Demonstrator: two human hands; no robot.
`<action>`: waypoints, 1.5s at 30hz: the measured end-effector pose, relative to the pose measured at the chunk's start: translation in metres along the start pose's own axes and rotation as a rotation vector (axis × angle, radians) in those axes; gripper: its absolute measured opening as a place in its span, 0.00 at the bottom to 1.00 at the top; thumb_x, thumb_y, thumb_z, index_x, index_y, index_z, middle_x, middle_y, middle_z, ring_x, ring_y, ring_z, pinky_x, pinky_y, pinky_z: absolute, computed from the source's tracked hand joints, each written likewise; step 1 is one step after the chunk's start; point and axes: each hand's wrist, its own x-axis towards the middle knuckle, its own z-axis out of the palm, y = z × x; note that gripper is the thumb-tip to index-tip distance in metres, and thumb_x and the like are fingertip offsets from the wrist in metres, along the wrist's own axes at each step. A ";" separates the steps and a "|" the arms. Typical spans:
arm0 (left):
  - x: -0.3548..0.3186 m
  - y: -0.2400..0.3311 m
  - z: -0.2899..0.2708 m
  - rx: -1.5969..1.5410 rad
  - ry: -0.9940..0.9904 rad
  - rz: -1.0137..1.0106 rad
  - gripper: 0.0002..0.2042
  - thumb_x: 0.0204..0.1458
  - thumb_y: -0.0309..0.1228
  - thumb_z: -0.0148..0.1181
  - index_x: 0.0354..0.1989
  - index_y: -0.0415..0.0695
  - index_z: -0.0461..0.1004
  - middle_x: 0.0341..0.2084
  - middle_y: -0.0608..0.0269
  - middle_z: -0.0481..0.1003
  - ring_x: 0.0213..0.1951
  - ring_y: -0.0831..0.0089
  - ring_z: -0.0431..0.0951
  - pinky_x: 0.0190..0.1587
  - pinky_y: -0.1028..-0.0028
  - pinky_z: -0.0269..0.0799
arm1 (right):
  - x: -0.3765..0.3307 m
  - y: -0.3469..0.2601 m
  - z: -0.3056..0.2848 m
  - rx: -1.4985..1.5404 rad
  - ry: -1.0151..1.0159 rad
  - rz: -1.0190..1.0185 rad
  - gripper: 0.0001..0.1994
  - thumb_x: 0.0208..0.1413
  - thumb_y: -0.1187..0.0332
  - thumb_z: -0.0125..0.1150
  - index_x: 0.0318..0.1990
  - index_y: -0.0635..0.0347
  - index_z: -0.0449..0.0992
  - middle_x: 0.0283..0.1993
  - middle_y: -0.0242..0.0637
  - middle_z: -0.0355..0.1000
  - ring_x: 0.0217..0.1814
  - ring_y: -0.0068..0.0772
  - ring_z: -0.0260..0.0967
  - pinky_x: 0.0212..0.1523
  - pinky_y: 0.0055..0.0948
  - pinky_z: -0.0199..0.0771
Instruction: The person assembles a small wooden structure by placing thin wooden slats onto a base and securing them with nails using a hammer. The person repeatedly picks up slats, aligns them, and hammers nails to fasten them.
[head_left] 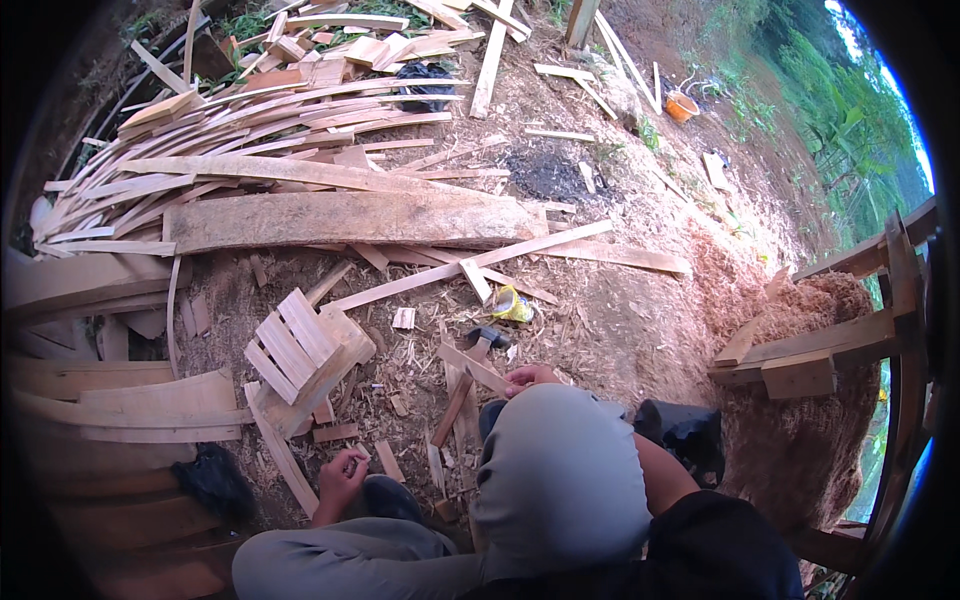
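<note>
My right hand (530,378), partly hidden behind my raised knee, is closed on the end of a short flat wooden strip (470,366). The strip crosses over the brown handle of a hammer (487,338) that lies on the ground with its dark head pointing away. Low at the left, my left hand (343,478) has its fingers curled together beside my other knee. Whatever sits in those fingers is too small to make out. Just ahead of that hand stands a wooden block with several pale slats (296,345) on top.
A crumpled yellow packet (514,305) lies beyond the hammer. Long boards (340,220) and a heap of thin strips (270,130) fill the far left. Black plastic (213,483) lies at the left. A wooden frame (830,350) and shavings stand at the right. Offcuts litter the dirt.
</note>
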 end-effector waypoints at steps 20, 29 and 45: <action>-0.007 -0.010 -0.003 -0.028 0.063 0.040 0.07 0.53 0.31 0.67 0.39 0.47 0.82 0.20 0.63 0.76 0.20 0.79 0.73 0.25 0.74 0.67 | 0.049 -0.038 0.035 0.361 -0.071 -0.055 0.20 0.60 0.78 0.66 0.60 0.61 0.73 0.48 0.31 0.74 0.50 0.22 0.72 0.51 0.26 0.76; -0.008 -0.027 0.012 -0.154 -0.071 0.012 0.09 0.59 0.35 0.65 0.40 0.43 0.80 0.23 0.61 0.76 0.22 0.76 0.72 0.28 0.71 0.68 | 0.058 -0.074 0.065 0.094 -0.012 -0.121 0.40 0.65 0.61 0.66 0.77 0.58 0.49 0.58 0.43 0.72 0.56 0.33 0.73 0.60 0.31 0.74; -0.017 -0.037 0.031 -0.454 -0.219 -0.132 0.10 0.64 0.28 0.46 0.42 0.40 0.75 0.28 0.66 0.71 0.31 0.76 0.69 0.38 0.73 0.67 | -0.010 0.007 0.070 -0.737 -0.404 -0.293 0.29 0.61 0.62 0.66 0.67 0.58 0.64 0.51 0.44 0.76 0.51 0.39 0.77 0.52 0.36 0.76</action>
